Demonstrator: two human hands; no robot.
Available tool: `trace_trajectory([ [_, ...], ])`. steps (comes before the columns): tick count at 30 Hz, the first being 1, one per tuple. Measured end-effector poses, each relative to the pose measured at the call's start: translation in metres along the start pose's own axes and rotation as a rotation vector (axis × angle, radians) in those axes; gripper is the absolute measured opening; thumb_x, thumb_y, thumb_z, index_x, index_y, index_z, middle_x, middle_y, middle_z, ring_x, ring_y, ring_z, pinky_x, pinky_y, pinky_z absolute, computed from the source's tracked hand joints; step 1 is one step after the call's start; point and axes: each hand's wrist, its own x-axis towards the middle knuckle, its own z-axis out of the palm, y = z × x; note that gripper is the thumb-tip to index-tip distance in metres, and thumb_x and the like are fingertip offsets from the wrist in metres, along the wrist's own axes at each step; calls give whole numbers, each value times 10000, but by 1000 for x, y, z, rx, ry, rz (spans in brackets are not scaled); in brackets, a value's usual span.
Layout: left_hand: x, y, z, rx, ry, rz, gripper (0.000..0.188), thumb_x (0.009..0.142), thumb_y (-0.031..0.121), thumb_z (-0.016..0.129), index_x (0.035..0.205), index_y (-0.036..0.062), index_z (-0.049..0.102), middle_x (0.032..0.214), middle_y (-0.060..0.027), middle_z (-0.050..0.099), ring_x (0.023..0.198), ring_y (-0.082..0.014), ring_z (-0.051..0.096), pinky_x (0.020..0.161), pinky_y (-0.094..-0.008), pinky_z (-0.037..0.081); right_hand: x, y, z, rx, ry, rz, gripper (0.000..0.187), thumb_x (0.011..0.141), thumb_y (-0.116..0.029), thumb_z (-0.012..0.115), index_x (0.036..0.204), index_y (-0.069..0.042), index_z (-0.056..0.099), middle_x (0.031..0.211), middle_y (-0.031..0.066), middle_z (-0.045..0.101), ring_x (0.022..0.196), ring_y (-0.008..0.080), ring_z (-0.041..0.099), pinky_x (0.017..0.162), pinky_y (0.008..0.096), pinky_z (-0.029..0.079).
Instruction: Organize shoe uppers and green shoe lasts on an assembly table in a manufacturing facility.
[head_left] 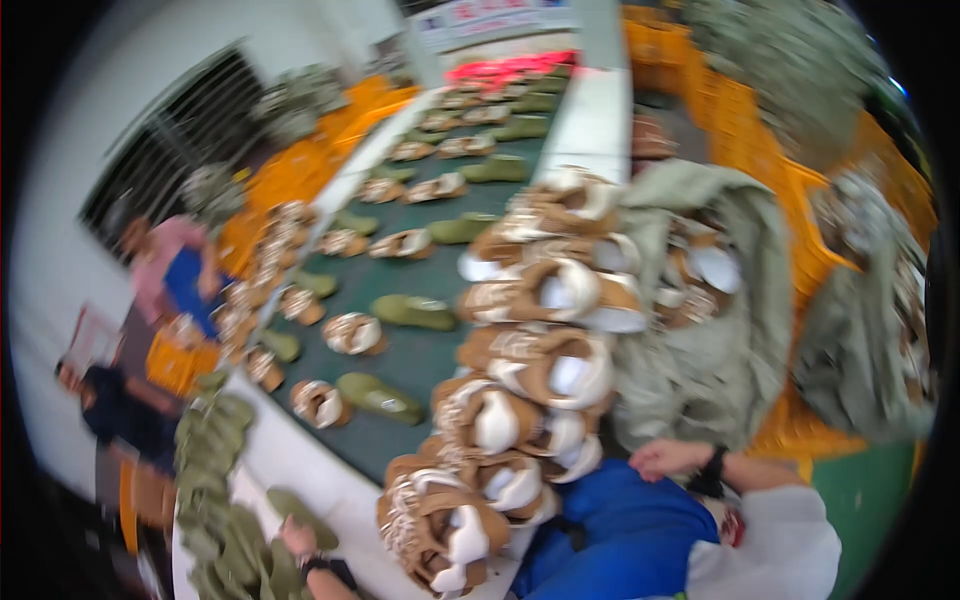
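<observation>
Brown fabric shoe uppers (520, 380) with white lining stand in a long stack along the right edge of the dark green conveyor belt (420, 350), and the right hand (668, 458) rests just beside the lower end of this stack, near a grey-green sack (700, 360). This hand wears a dark wristband; its fingers look loosely curled, but the blur does not let me tell if the grip closes on anything. The left hand (298, 540) is low at the left, touching a heap of olive green insoles (215, 480); its grip also I cannot tell.

On the belt lie more uppers and green soles (412, 312) in rows, apart from each other, going far away. A white rim (300, 460) borders the belt on the near left side. At the left side of the belt a person in a pink top and blue apron (175, 275) stands. Orange crates (750, 150) line the right side, and the floor (860, 500) there is green.
</observation>
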Motion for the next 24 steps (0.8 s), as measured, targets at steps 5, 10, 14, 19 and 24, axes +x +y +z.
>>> trace_trajectory([
  [5,-74,54,-74,163,-97,191,346,810,172,537,1089,-32,537,963,-219,606,862,-297,596,769,-325,472,-33,-49,-64,-130,188,-80,204,859,-204,513,969,-53,594,778,10,611,640,77,550,566,219,464],
  [10,-122,112,-106,-4,-241,201,389,832,243,516,1109,-29,536,1023,-231,583,922,-353,561,832,-375,433,-20,-26,-179,-156,930,-154,138,789,-139,541,803,-39,635,640,49,599,587,100,560,524,231,454],
  [14,-160,150,-139,-6,-386,151,404,859,227,496,1147,-56,500,1107,-240,542,994,-353,529,894,-360,397,28,0,-239,-404,1122,3,184,709,-82,516,840,-41,638,713,127,626,677,231,611,597,335,480],
  [19,-189,156,-158,-111,-550,-38,359,850,184,548,1100,-72,517,1086,-223,549,968,-262,528,883,-336,402,107,-26,-216,-836,1082,-85,344,666,-56,485,989,2,587,1007,204,581,925,339,559,802,402,446],
  [24,-221,184,-191,-284,-289,148,393,847,202,558,1130,-64,499,1142,-209,524,1012,-267,512,887,-343,402,154,-19,-229,-348,1168,13,373,727,-145,504,1049,39,542,1074,247,542,1012,350,523,860,380,420],
])
